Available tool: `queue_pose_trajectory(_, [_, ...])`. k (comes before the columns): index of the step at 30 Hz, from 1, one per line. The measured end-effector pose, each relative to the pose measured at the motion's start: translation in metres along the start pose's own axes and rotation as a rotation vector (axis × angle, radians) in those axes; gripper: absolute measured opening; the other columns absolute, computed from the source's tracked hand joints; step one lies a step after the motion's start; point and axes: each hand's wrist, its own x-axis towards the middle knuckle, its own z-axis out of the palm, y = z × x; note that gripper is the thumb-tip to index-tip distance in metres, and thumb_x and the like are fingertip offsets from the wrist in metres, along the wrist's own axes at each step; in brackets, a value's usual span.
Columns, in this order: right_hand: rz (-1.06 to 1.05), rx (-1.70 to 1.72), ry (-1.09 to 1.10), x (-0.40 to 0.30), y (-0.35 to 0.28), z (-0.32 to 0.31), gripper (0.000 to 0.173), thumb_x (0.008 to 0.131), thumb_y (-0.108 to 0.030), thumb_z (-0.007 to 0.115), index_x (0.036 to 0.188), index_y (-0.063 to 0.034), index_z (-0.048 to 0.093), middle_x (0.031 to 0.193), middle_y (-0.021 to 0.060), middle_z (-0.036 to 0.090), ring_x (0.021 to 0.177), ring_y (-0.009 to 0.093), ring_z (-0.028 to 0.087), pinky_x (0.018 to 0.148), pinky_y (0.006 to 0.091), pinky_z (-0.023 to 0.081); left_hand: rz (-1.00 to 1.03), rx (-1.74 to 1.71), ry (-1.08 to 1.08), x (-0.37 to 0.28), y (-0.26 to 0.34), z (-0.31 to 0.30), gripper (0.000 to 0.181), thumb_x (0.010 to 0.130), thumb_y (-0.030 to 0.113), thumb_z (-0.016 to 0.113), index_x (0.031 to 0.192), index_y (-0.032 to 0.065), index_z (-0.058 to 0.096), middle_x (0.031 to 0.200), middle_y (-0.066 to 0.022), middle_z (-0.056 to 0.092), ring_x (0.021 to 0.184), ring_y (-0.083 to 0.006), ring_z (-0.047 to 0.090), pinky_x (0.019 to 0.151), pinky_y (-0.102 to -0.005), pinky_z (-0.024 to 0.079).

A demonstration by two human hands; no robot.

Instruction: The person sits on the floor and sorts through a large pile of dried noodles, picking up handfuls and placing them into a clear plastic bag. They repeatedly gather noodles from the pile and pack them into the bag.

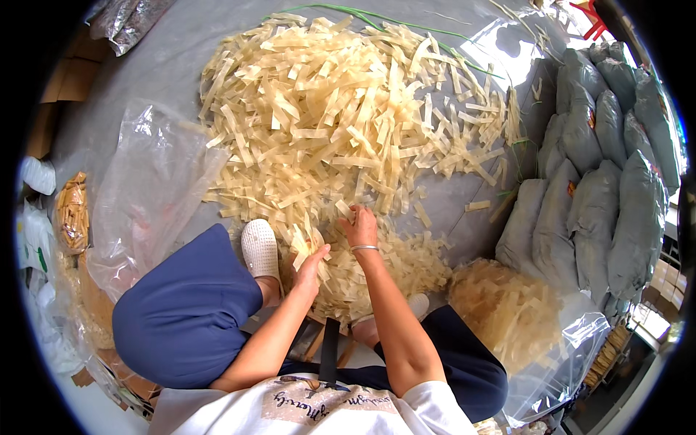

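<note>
Before me on the floor spreads a large heap of flat, pale yellow, translucent strips (321, 103); what they are made of I cannot tell. My left hand (311, 271) holds a small bunch of strips (304, 243) that fans out above the fingers. To its right, my right hand (361, 225), with a silver bangle (364, 248) at the wrist, pinches one strip (344, 209) at the near edge of the heap. Beneath both hands lies a lower pile of shorter pieces (391, 261), between my feet.
Stuffed grey sacks (587, 212) are stacked at the right. Nearer stands a clear plastic bag of strips (505, 310). A clear plastic sheet or bag (152, 190) lies at the left, beyond my knee. Green cords (380, 20) trail behind the heap. White perforated clogs (260, 247) flank the near pile.
</note>
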Motion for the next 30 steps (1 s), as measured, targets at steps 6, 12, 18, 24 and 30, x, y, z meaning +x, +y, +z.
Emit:
queue_pose_trajectory(6, [0.023,-0.03,-0.002,0.002,0.008,0.009,0.018,0.065,-0.012,0.07,0.076,-0.0025,0.059,0.076,0.0168,0.058,0.072,0.032,0.059,0.061,0.0386,0.046,0.026,0.007,0.017,0.004,-0.001,0.002,0.055,0.072,0.026,0.072,0.119,0.0039,0.053,0.126,-0.0078,0.047,0.113,-0.0184,0.044,0.097,-0.0284,0.03])
queue_pose_trajectory(12, [0.362,0.605,-0.154,-0.006,0.02,-0.036,0.011,0.072,-0.006,0.065,0.067,-0.0031,0.056,0.055,0.0046,0.055,0.046,0.011,0.052,0.044,0.0248,0.041,0.0,0.001,-0.058,0.014,-0.008,-0.003,0.054,0.077,0.031,0.066,0.123,0.0067,0.051,0.129,-0.0061,0.046,0.121,-0.0166,0.037,0.101,-0.0289,0.025])
queue_pose_trajectory(18, [0.378,0.689,-0.988,-0.018,-0.011,-0.055,0.015,0.08,-0.012,0.065,0.071,-0.0036,0.057,0.062,0.0008,0.058,0.052,0.008,0.054,0.049,0.0215,0.045,0.01,-0.061,-0.196,0.025,-0.017,-0.015,0.042,0.081,0.032,0.063,0.113,0.0069,0.055,0.109,-0.0049,0.056,0.101,-0.0154,0.051,0.086,-0.0283,0.041])
queue_pose_trajectory(24, [0.402,0.873,-0.758,-0.036,-0.012,-0.033,0.013,0.081,-0.012,0.064,0.081,-0.0009,0.056,0.067,0.0018,0.059,0.059,0.009,0.057,0.055,0.023,0.049,0.097,-0.059,-0.141,0.01,-0.006,-0.002,0.051,0.084,0.046,0.054,0.118,0.0076,0.051,0.105,-0.0047,0.058,0.093,-0.0154,0.055,0.083,-0.0285,0.042])
queue_pose_trajectory(30, [0.016,0.424,-0.484,-0.043,-0.023,-0.021,0.015,0.079,-0.004,0.058,0.092,0.0035,0.053,0.079,0.0119,0.057,0.065,0.021,0.06,0.054,0.0261,0.049,0.098,-0.004,0.002,0.014,-0.005,-0.005,0.059,0.079,0.047,0.062,0.12,0.006,0.05,0.112,-0.003,0.055,0.104,-0.0141,0.049,0.091,-0.0281,0.036])
